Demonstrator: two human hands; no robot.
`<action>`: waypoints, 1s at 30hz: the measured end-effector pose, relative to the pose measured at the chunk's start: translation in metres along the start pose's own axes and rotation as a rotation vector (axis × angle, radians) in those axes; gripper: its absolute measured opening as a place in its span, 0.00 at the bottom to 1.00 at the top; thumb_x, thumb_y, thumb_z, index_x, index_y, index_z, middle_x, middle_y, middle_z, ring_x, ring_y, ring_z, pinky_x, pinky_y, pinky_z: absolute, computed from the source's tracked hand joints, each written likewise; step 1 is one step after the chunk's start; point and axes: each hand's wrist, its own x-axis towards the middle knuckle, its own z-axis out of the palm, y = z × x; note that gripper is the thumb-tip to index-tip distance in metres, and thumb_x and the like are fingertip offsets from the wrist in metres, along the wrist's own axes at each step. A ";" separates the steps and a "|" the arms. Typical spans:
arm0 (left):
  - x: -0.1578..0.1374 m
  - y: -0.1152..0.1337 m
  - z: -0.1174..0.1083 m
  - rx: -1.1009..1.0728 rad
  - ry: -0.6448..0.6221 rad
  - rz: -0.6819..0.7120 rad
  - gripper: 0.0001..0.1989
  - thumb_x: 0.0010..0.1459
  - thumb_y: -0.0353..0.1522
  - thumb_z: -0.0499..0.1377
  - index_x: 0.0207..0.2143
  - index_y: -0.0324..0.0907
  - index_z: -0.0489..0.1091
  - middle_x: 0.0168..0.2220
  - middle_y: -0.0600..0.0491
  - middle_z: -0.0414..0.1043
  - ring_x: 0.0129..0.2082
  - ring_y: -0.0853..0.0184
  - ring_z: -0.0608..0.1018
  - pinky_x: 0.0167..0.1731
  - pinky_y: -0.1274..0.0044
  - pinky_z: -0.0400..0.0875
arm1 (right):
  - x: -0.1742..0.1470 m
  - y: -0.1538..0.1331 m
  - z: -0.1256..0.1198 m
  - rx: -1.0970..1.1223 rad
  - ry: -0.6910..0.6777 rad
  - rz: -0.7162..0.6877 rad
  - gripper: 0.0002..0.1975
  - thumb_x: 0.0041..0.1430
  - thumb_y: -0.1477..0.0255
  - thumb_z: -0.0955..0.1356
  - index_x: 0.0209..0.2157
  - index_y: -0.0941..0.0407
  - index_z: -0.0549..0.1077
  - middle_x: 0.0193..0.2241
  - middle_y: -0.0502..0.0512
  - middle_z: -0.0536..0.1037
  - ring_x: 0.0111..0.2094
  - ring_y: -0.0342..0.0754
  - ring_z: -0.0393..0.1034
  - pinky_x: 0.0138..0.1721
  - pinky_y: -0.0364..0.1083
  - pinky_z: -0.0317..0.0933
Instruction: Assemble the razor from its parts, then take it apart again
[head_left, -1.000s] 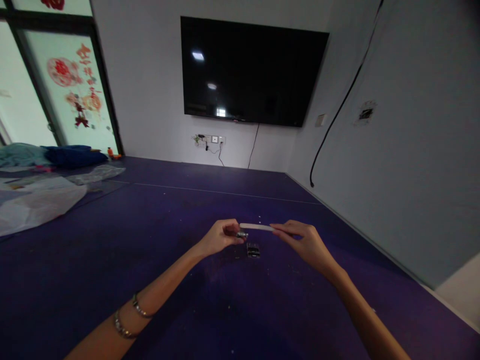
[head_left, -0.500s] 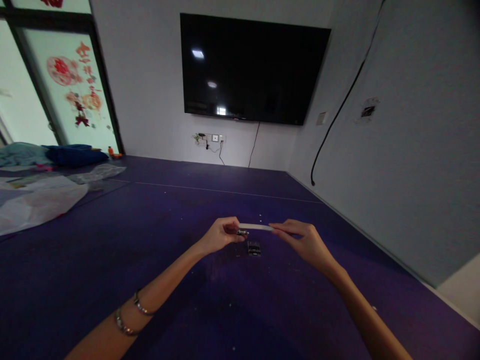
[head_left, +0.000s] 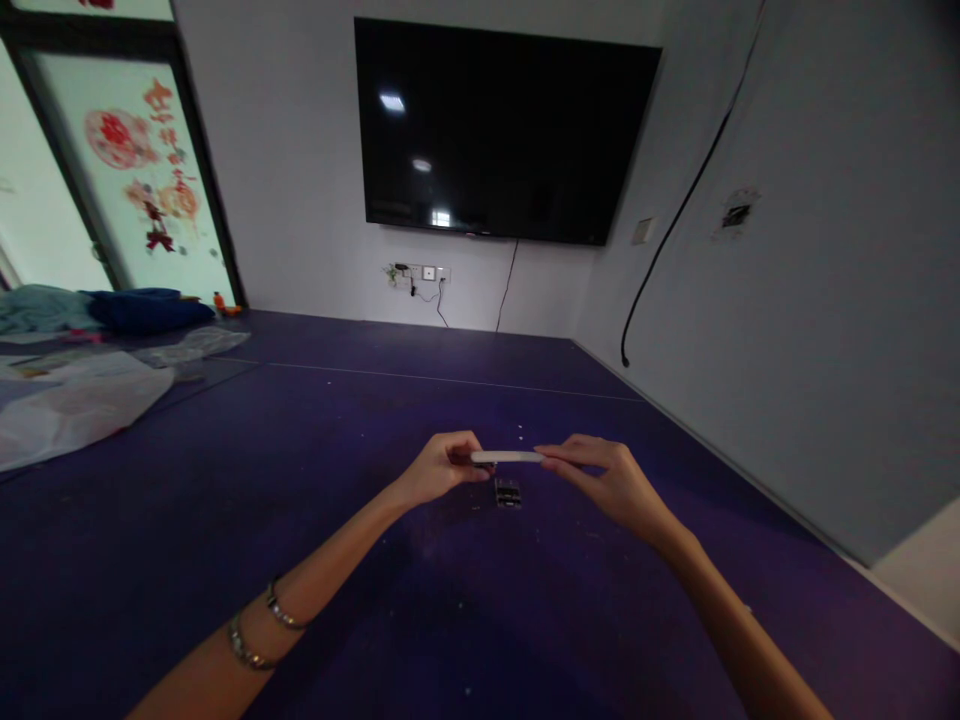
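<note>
A thin white strip or flat piece seen edge-on (head_left: 510,457) spans the gap between my hands, roughly level above the dark purple surface. My left hand (head_left: 448,468) is closed round its left end. Beneath that end, a small metallic item (head_left: 489,465) shows partly at the same fingers; its kind is unclear. With thumb and fingertips pressed together, my right hand (head_left: 596,470) pinches the strip's right end. Below and between the hands, a small dark box-like thing with clear edges (head_left: 508,494) lies on the surface.
White plastic sheeting (head_left: 90,405) spreads at the left, near a dark blue cloth bundle (head_left: 150,310). A black cable (head_left: 679,210) hangs along the right wall. A large television (head_left: 510,130) is mounted on the wall ahead. Small pale specks dot the surface.
The white strip has tipped slightly and now looks more level, with its left end lower and covering more of the metallic item. Both hands keep their hold, nearly in place.
</note>
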 end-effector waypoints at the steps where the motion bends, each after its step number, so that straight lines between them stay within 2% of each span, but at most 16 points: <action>1: 0.000 0.000 0.000 0.005 -0.003 -0.002 0.10 0.41 0.27 0.65 0.24 0.37 0.65 0.27 0.54 0.74 0.29 0.70 0.75 0.33 0.77 0.67 | 0.000 0.001 0.000 -0.001 0.000 0.002 0.13 0.57 0.64 0.64 0.39 0.52 0.77 0.30 0.54 0.78 0.29 0.45 0.70 0.33 0.44 0.62; 6: -0.001 0.001 0.002 0.005 0.003 -0.014 0.10 0.41 0.27 0.65 0.23 0.37 0.64 0.27 0.53 0.74 0.29 0.70 0.76 0.32 0.77 0.67 | 0.000 0.006 0.000 0.004 0.015 0.020 0.13 0.57 0.64 0.64 0.39 0.53 0.77 0.29 0.54 0.77 0.29 0.46 0.70 0.32 0.44 0.62; 12: -0.001 0.002 0.003 0.012 -0.002 0.004 0.09 0.42 0.27 0.65 0.24 0.37 0.65 0.27 0.54 0.74 0.29 0.71 0.75 0.32 0.78 0.67 | -0.001 0.003 0.000 0.065 -0.029 0.012 0.12 0.56 0.64 0.65 0.39 0.51 0.76 0.32 0.54 0.77 0.32 0.46 0.70 0.33 0.44 0.63; 18: -0.001 -0.001 0.002 0.010 0.010 -0.005 0.11 0.41 0.27 0.65 0.22 0.37 0.63 0.26 0.54 0.74 0.29 0.70 0.76 0.33 0.77 0.67 | 0.000 0.009 0.000 0.036 0.006 0.043 0.13 0.57 0.64 0.64 0.39 0.52 0.76 0.31 0.55 0.77 0.31 0.46 0.70 0.35 0.45 0.63; 24: 0.000 0.000 0.002 0.017 0.007 -0.010 0.09 0.41 0.27 0.65 0.24 0.37 0.66 0.27 0.54 0.74 0.29 0.71 0.75 0.32 0.78 0.67 | -0.001 0.006 -0.002 0.071 -0.042 -0.006 0.12 0.56 0.64 0.65 0.39 0.50 0.76 0.32 0.53 0.77 0.32 0.46 0.70 0.34 0.44 0.63; 30: -0.001 -0.001 0.002 0.023 0.018 -0.006 0.10 0.41 0.27 0.65 0.23 0.37 0.64 0.26 0.54 0.73 0.29 0.70 0.75 0.32 0.77 0.67 | -0.001 0.011 -0.002 0.065 -0.011 0.029 0.13 0.56 0.64 0.65 0.39 0.52 0.77 0.31 0.55 0.78 0.32 0.47 0.70 0.34 0.45 0.63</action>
